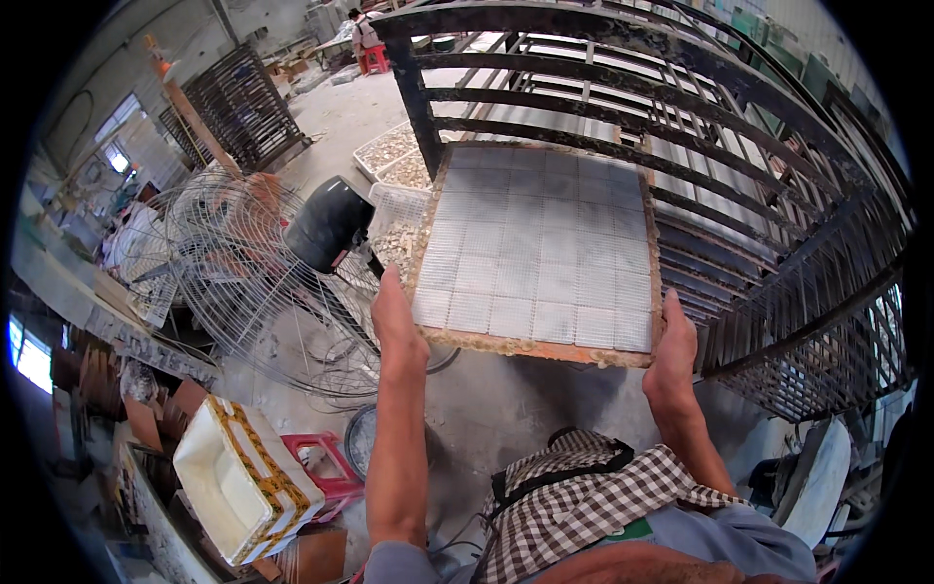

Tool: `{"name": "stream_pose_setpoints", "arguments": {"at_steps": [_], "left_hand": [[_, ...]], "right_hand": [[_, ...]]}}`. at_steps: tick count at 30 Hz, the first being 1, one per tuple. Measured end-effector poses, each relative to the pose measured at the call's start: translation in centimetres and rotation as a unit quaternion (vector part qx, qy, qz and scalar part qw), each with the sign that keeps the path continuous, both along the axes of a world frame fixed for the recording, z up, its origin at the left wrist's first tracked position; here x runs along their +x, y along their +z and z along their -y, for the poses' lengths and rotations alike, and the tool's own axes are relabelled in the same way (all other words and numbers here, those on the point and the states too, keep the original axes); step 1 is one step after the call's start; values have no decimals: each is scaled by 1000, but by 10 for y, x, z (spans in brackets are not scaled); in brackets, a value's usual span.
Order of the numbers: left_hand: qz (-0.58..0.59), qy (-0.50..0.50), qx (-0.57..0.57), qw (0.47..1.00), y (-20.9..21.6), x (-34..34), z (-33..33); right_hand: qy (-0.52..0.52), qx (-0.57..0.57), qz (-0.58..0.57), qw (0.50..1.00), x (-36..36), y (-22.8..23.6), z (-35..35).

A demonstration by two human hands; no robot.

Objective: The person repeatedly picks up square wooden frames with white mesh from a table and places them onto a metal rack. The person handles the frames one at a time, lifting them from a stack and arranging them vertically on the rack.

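Between my two hands is a square board (520,345) with a rough, crusted orange-brown edge. Rows of pale, finely ridged square tiles (530,248) cover its top. My left hand (397,316) grips the board's left side near the front corner, with the fingers mostly hidden beneath. On the opposite side my right hand (672,346) holds the near right corner, thumb up along the edge. The board's far end is at a black metal rack (603,73) with many slatted levels. Whether it rests on a rack bar I cannot tell.
A large wire-caged fan (263,282) with a black motor (331,224) stands close on the left. White crates (389,151) of small pieces sit behind it. Lower left are a foam box (229,482) and a red stool (326,472). A person (366,39) sits far off.
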State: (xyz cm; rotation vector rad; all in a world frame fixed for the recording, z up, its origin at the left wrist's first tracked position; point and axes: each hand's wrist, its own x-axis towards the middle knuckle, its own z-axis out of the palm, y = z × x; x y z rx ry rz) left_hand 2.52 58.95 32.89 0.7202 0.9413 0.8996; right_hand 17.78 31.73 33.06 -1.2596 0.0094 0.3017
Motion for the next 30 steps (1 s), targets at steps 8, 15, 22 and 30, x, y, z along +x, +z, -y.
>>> {"name": "stream_pose_setpoints", "arguments": {"at_steps": [8,15,22,30], "left_hand": [[3,-42,9,999,24,19,-10],[-35,-86,40,995,46,72,-49],[-55,-157,32,985,48,171,-114],[23,-196,35,980,29,284,-160]], "right_hand": [[53,31,-17,998,17,10,-9],[49,103,-59,992,67,37,-33],[17,160,-42,986,146,57,-76],[-85,134,-126,979,218,69,-107]]}}
